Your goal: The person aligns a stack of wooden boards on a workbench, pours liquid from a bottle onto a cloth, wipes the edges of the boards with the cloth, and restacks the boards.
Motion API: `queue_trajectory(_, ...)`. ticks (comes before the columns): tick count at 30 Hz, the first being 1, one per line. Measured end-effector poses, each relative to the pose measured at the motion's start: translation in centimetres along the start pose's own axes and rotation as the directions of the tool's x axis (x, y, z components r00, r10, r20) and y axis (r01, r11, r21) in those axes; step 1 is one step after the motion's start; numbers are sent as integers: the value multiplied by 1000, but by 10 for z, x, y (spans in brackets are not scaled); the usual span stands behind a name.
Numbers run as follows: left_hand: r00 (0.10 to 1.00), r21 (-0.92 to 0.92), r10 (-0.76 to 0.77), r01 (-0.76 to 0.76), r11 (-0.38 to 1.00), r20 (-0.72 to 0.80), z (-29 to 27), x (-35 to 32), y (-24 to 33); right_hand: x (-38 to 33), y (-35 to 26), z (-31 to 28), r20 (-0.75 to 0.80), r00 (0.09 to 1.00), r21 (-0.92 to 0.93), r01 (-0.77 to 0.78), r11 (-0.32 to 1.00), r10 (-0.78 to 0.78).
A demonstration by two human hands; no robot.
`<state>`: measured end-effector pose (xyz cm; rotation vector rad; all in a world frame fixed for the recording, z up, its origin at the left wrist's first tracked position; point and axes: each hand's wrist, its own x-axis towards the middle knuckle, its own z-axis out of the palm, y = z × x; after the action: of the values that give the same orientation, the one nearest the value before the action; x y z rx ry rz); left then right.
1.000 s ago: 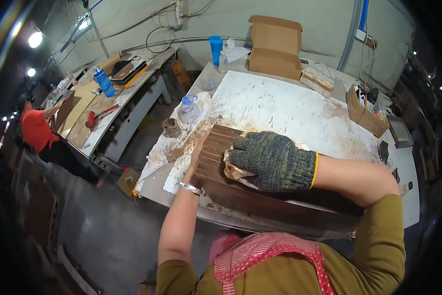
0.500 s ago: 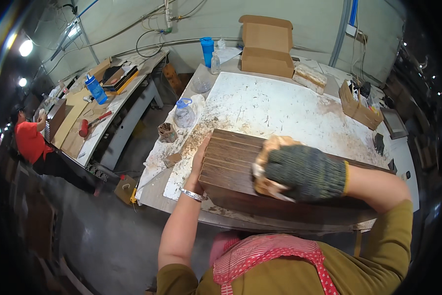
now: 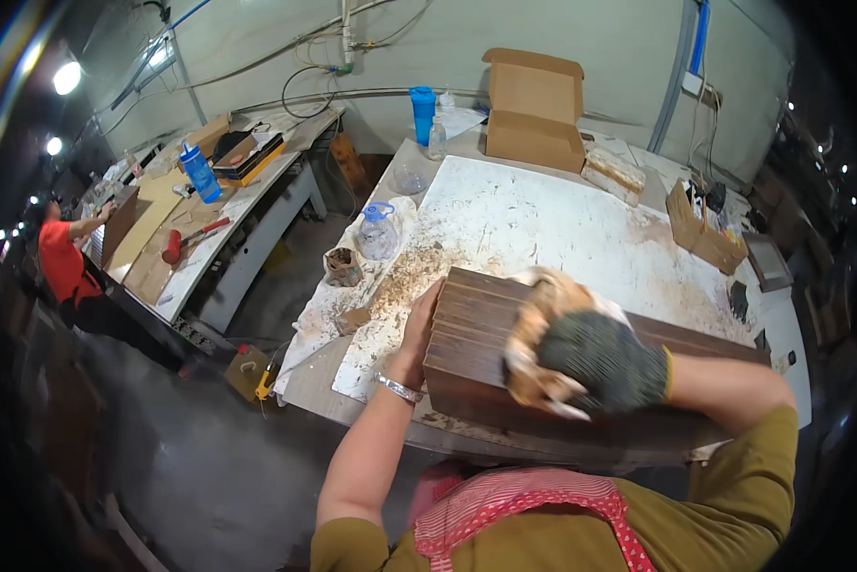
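Observation:
A dark brown ribbed wooden panel (image 3: pixel 476 329) lies across the near edge of the white worktable (image 3: pixel 543 219). My bare left hand (image 3: pixel 417 329) grips its left end, a bracelet on the wrist. My right hand (image 3: pixel 600 362), in a dark knit glove, presses a crumpled tan cloth (image 3: pixel 533 329) onto the panel's top face.
Wood shavings lie scattered on the table near a clear plastic jug (image 3: pixel 379 232). An open cardboard box (image 3: pixel 535 114) and a blue bottle (image 3: pixel 423 112) stand at the far edge. A person in red (image 3: pixel 66 267) works at a long bench (image 3: pixel 200 219) to the left.
My gloved right hand has rubbed the cloth across the panel, first rightward, then back toward the middle. The left hand keeps its hold on the left end.

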<state>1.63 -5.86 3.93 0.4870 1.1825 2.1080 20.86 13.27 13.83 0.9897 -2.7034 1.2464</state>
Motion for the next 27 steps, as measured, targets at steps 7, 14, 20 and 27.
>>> queue_trajectory(7,841,30,489,-509,861,229,-1,2,-29,109,-40,2,-101,994,-158,-43,986,27)
queue_trajectory(14,994,-89,-96,91,992,-48,-1,-5,3,52,-57,-77,-292,835,-69,-505,861,466)
queue_trajectory(20,996,-167,-89,88,982,2,19,-4,7,83,-20,-49,-380,847,-344,-504,793,373)
queue_trajectory(27,1000,-6,-15,15,1000,-7,7,-3,7,82,-18,-65,-225,742,-152,-667,729,631)
